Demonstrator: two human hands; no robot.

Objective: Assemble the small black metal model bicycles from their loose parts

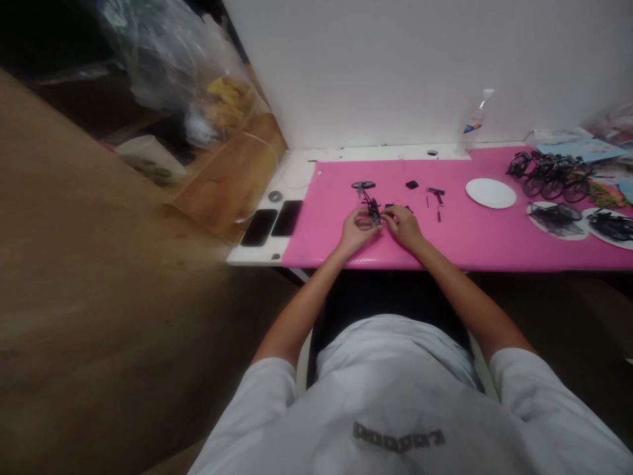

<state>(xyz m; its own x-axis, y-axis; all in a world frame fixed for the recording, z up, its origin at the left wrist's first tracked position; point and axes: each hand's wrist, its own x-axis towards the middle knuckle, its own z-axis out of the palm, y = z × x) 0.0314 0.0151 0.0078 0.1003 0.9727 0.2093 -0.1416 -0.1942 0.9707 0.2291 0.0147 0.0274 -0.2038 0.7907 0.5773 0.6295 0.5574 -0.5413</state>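
A small black model bicycle is between my hands over the pink table cover, one wheel pointing away from me. My left hand is closed around its near end from the left. From the right, the fingertips of my right hand pinch at the same near end; any small part between them is too small to make out. Close behind my right hand lies a dark flat piece, partly hidden by the fingers. To the right are a black tool like a tiny drill and a short dark rod.
A small black square piece lies behind my hands. A white plate stands to the right, near several finished model bicycles and plates of dark parts. Two phones lie left. A bottle stands by the wall.
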